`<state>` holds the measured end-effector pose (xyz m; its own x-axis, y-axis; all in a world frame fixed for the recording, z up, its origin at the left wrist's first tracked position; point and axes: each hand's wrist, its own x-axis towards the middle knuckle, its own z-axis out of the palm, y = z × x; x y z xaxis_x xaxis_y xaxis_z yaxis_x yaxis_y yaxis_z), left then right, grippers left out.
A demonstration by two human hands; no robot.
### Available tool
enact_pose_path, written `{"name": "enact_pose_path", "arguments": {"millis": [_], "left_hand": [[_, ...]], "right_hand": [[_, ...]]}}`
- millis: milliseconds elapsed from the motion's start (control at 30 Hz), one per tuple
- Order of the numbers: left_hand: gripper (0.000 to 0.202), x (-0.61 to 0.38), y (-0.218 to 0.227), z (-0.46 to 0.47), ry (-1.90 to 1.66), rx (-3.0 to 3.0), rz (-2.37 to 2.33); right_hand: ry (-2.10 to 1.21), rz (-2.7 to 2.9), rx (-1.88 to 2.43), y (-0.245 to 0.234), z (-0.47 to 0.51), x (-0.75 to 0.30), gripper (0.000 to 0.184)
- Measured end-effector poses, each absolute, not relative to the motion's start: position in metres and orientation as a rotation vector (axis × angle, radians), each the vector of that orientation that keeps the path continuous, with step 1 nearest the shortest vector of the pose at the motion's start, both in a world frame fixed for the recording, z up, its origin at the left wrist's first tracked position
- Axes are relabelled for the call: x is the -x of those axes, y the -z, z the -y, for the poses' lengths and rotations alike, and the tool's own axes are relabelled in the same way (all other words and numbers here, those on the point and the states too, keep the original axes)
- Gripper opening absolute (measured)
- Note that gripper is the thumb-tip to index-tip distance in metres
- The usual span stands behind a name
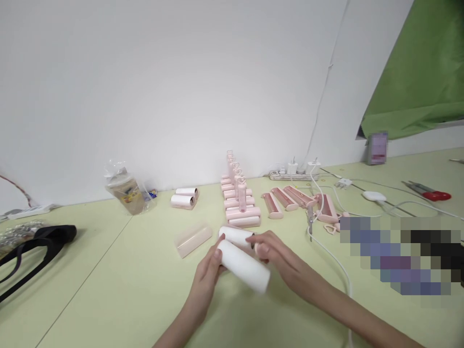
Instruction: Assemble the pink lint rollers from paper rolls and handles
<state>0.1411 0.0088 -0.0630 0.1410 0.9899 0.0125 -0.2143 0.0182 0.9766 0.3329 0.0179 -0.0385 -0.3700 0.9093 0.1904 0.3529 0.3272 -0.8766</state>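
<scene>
My left hand is closed on the near end of a white sticky roll, which slants down to the right above the table. Just behind it is a second white sticky roll, its dark hollow end facing right. My right hand has its fingers bent at that end, index finger touching the roll and thumb below; its grip is partly hidden. To the left lies a pale pink half-round cover. Pink lint rollers with heart-shaped loops stand in a row behind my hands.
Several pink roller cases lie at the right near a power strip with chargers. A white cable runs forward. Two white rolls and a bagged cup sit back left. Red-handled scissors are far right.
</scene>
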Motion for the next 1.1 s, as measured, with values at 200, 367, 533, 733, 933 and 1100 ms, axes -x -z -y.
{"name": "enact_pose_path", "arguments": {"millis": [200,367,533,733,933,1100], "left_hand": [[0.036,-0.155,0.061,-0.007,-1.238,-0.618,-0.699],[0.024,-0.166,0.071,-0.006,-1.107,-0.451,-0.566],[0.027,-0.167,0.080,-0.007,-1.066,-0.300,-0.539],[0.027,-0.166,0.079,-0.005,-1.017,-0.195,-0.501],[0.030,-0.170,0.070,-0.002,-0.984,-0.126,-0.506],[0.032,-0.167,0.064,0.000,-0.890,-0.090,-0.585]], "right_hand": [[-0.407,1.707,0.904,0.048,-0.016,-0.336,0.033],[0.035,2.092,0.548,0.046,-0.004,-0.331,0.048],[0.249,2.260,0.471,0.046,-0.005,-0.329,0.050],[0.446,2.378,0.368,0.054,-0.007,-0.335,0.047],[0.538,2.417,0.304,0.053,-0.008,-0.340,0.041],[0.532,2.444,0.274,0.049,-0.001,-0.329,0.033]]}}
